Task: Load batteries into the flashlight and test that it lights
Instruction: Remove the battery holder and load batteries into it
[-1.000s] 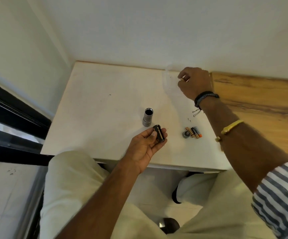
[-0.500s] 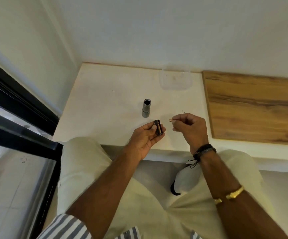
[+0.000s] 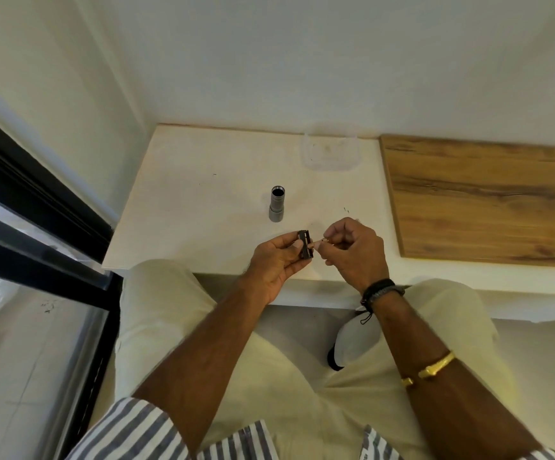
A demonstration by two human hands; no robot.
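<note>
Standing upright on the white counter (image 3: 203,210), a grey metal flashlight tube (image 3: 276,204) shows its open top. Nearer, the left hand (image 3: 277,265) grips a small black battery holder (image 3: 305,249); just beside it, a slim copper-tipped battery (image 3: 323,241) is pinched by the right hand (image 3: 357,254).

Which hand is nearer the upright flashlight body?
Left. The left hand, holding the battery holder, is on the near side of the flashlight body; the right hand, pinching a battery, is farther to its right.
</note>
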